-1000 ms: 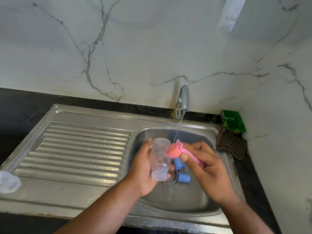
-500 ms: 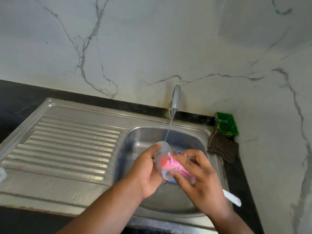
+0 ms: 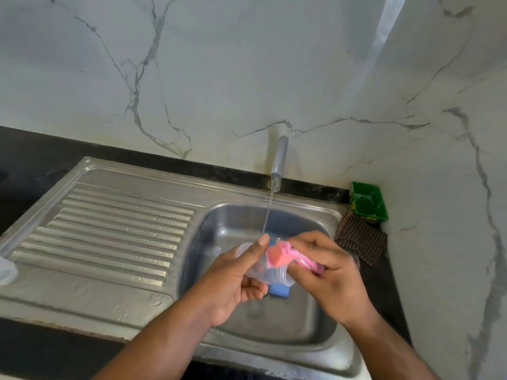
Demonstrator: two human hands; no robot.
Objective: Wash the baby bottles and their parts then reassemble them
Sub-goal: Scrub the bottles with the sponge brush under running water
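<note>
Gripping the clear bottle (image 3: 267, 274) over the sink basin (image 3: 233, 220), the left hand (image 3: 233, 281) has its fingers curled underneath and its thumb laid along the top. The bottle lies on its side, threaded neck pointing right. The right hand (image 3: 329, 272) pinches a pink sponge (image 3: 277, 256), and the blunt end sits against the bottle just above that neck. Water (image 3: 267, 212) runs in 1 thin stream from the tap (image 3: 280, 157) and lands at the left thumb tip. Below the bottle, a blue part (image 3: 278, 290) rests on the basin floor. Over on the right, a green tub (image 3: 369, 200) stands in the corner beside a checked cloth (image 3: 359, 242). Far left, a clear cap (image 3: 6, 270) sits on the draining board (image 3: 109, 229).
</note>
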